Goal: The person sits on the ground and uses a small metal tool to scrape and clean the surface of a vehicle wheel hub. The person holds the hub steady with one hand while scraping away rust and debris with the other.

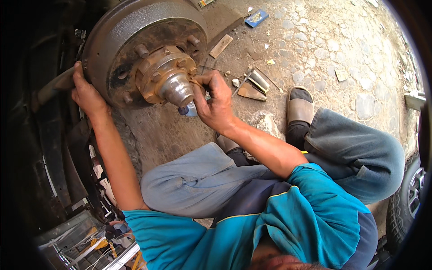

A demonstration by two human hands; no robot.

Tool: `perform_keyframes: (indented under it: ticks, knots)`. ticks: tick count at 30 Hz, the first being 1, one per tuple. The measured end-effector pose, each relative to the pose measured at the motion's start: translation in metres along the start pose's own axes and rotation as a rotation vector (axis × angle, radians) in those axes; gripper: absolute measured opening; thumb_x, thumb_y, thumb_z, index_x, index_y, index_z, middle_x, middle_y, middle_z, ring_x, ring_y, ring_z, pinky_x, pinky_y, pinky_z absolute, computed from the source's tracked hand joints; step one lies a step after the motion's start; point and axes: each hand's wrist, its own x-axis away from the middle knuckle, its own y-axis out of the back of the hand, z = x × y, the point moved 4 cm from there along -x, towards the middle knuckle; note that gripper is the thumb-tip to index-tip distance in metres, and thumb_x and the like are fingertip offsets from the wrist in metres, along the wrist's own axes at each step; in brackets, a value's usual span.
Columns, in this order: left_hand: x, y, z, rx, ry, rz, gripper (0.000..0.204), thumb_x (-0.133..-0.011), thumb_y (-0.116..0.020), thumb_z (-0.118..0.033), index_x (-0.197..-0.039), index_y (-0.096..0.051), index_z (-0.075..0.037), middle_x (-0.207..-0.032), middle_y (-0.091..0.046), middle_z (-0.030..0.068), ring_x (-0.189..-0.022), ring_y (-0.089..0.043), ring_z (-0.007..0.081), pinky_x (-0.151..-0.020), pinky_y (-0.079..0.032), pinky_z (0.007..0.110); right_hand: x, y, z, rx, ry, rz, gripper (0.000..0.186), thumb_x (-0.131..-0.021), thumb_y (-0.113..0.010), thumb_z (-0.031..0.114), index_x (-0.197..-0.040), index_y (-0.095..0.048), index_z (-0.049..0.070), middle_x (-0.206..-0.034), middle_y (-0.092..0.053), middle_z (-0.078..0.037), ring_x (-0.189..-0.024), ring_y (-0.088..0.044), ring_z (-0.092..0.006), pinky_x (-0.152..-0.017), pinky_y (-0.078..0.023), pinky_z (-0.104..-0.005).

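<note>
A brake drum (pixel 103 49) stands at the upper left, with a rusty bolted hub (pixel 147 81) and a shiny metal end cap (pixel 175 90) at its centre. My left hand (pixel 90 96) grips the drum's left edge, its fingertips partly hidden beside a dark metal bar. My right hand (pixel 215 101) is beside the cap and hub flange, thumb and forefinger curled close together; whatever they hold there is too small and hidden to name. A blue-capped plastic bottle (pixel 189 111) lies behind the right hand.
Dark vehicle parts (pixel 54 148) fill the left. On the ground lie metal tools (pixel 258 82), flat scraps (pixel 220 46) and a blue box (pixel 256 18). My sandalled foot (pixel 299 108) rests at right. A tyre (pixel 402 202) is at lower right, a cluttered tray (pixel 90 243) at lower left.
</note>
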Motion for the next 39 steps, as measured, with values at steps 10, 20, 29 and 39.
perform_keyframes:
  ticks: [10,20,29,39]
  knots:
    - [0.001,-0.003,-0.001,-0.006,-0.020,-0.031,0.044,-0.097,-0.060,-0.031,-0.120,-0.064,0.006,-0.119,-0.065,0.0112,-0.106,-0.063,0.0203,-0.092,-0.051,0.035,-0.003,0.004,-0.002,0.067,0.113,0.017,0.018,-0.081,-0.071,-0.005,-0.094,-0.058,-0.002,-0.084,-0.057,-0.014,-0.071,-0.058,-0.0296,-0.059,-0.048,-0.0372]
    - [0.002,0.000,0.000,0.061,-0.032,-0.026,0.044,-0.095,-0.063,-0.029,-0.116,-0.065,0.010,-0.114,-0.067,0.0118,-0.099,-0.063,0.0180,-0.088,-0.051,0.032,-0.006,0.005,-0.003,0.061,0.170,0.046,0.026,-0.079,-0.071,-0.006,-0.101,-0.059,-0.001,-0.094,-0.058,-0.016,-0.080,-0.060,-0.0320,-0.067,-0.051,-0.0386]
    - [0.004,-0.001,0.003,0.019,-0.015,-0.041,0.045,-0.095,-0.063,-0.030,-0.118,-0.065,0.009,-0.115,-0.066,0.0118,-0.101,-0.063,0.0183,-0.089,-0.051,0.032,-0.008,0.007,-0.006,0.139,0.288,0.082,0.032,-0.076,-0.071,-0.004,-0.106,-0.060,0.001,-0.097,-0.057,-0.015,-0.085,-0.059,-0.0314,-0.070,-0.051,-0.0386]
    - [0.005,0.000,0.003,-0.063,-0.036,-0.024,0.047,-0.099,-0.055,-0.032,-0.126,-0.062,0.006,-0.125,-0.062,0.0107,-0.111,-0.061,0.0203,-0.095,-0.049,0.034,-0.009,0.007,0.000,0.122,0.337,0.070,0.031,-0.076,-0.072,-0.005,-0.105,-0.061,0.000,-0.095,-0.058,-0.015,-0.084,-0.059,-0.0313,-0.070,-0.050,-0.0382]
